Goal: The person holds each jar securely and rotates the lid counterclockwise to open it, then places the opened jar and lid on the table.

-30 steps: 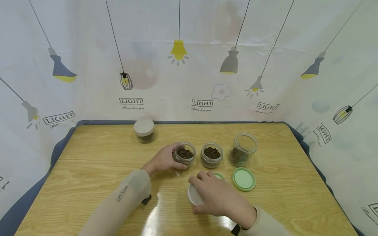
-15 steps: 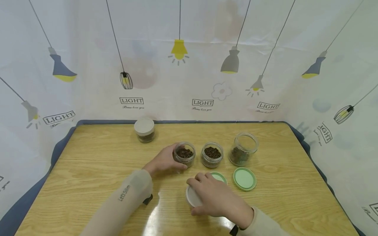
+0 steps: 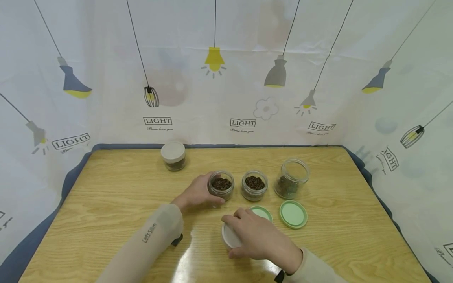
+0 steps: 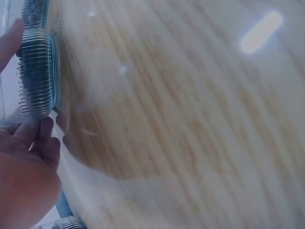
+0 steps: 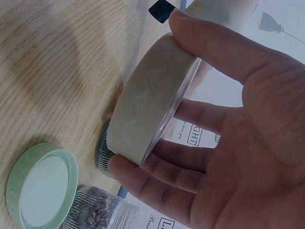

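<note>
White lid [image 3: 230,237] and bean jar [image 3: 221,188] in hand

The left hand [image 3: 196,192] curled round the bean jar, which stood open left of a second open glass jar [image 3: 254,186]. Nearer, the right hand [image 3: 260,236] pinched the white lid by its rim, left of a green lid [image 3: 293,214].

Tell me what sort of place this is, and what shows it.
Probably a staged tabletop work area: a wood-grain table is hemmed in by pale sheeting printed with lamps, and the left hand grips an open glass jar while the right hand holds a white lid.
</note>
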The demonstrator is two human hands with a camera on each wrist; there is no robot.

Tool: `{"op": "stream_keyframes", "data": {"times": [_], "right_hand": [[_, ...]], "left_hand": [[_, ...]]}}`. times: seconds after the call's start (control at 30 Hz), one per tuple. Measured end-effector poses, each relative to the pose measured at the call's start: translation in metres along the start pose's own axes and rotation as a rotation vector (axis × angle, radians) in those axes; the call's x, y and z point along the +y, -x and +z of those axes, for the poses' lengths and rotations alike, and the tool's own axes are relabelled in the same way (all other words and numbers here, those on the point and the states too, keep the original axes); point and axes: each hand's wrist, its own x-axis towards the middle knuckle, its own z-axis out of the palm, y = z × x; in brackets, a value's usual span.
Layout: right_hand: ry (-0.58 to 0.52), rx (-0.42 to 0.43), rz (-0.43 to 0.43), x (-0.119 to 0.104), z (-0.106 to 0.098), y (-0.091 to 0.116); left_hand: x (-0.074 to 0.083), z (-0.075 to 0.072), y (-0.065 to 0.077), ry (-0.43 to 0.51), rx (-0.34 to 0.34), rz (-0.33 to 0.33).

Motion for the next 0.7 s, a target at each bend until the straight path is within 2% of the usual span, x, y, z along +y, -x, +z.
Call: {"op": "stream_keyframes", "data": {"times": [0.17,0.4,0.6,0.7], "right_hand": [[-0.02,0.019,0.002,-0.001,0.001,0.0],[-0.01,0.044,-0.015,-0.002,0.001,0.0],[0.019,0.064,-0.032,-0.001,0.001,-0.001],[0.046,0.073,-0.05,0.0,0.002,-0.002]], "left_hand": [[-0.001,0.0,0.001,-0.037,0.002,-0.023],[-0.001,-0.003,0.005,-0.037,-0.013,0.009],[0.004,-0.014,0.016,-0.056,-0.06,-0.028],[0.005,-0.022,0.021,-0.07,-0.097,-0.025]]}}
